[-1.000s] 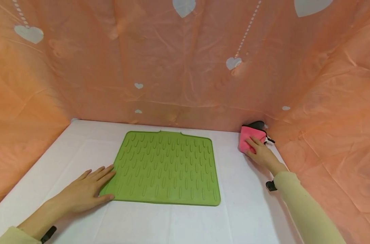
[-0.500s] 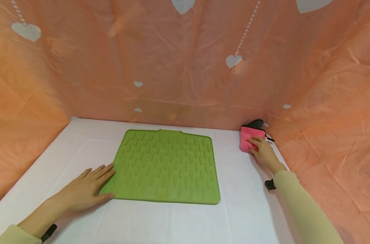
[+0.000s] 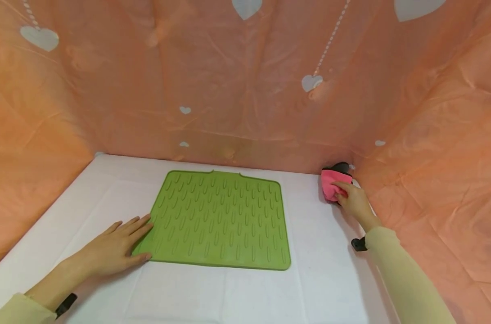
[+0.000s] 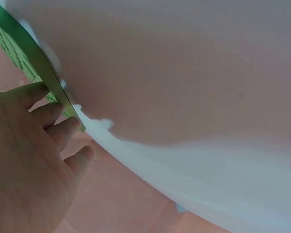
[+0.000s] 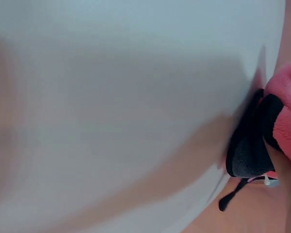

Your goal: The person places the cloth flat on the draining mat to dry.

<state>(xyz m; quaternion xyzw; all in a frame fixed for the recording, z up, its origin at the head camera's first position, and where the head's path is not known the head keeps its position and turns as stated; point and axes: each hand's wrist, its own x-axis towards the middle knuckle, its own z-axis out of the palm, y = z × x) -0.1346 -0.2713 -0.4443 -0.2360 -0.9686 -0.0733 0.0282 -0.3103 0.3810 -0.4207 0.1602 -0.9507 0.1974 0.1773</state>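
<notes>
Found at the far right corner of the table (image 3: pixel 249 294), close to the orange backdrop (image 3: pixel 213 94): pink cloth (image 3: pixel 329 180), with black edging along the far side. Observed bunched, with a raised fold toward the near right. Pinched at that fold by the right hand (image 3: pixel 356 202), with thumb and fingers drawn together on the fabric. Seen just behind, in the head view: dark piece (image 3: pixel 342 167) with a rounded end, set near the rear face of the backdrop. Seen in the right wrist view, beside the pink fabric: grey panel (image 5: pixel 250 158) bound in black, along with a black cord (image 5: pixel 232 195) and a small white tag (image 5: pixel 271 181). Unable to tell whether dark piece and grey panel belong to the pink cloth.

Found to the left, well apart from the pink cloth: green mat (image 3: pixel 217 220), lying flat, with rows of elongated ridges and a shallow tab on the far edge. Touched at the near left part by the left hand (image 3: pixel 113 249), with fingers straight and spread apart, gripping nothing. Visible in the left wrist view: fingertips at the mat's edge.

Noted further out: pale yellow sleeves (image 3: pixel 407 279) on both arms, black straps (image 3: pixel 359 244) at both wrists, creased white covering on the table, white hearts and dotted lines on the backdrop.
</notes>
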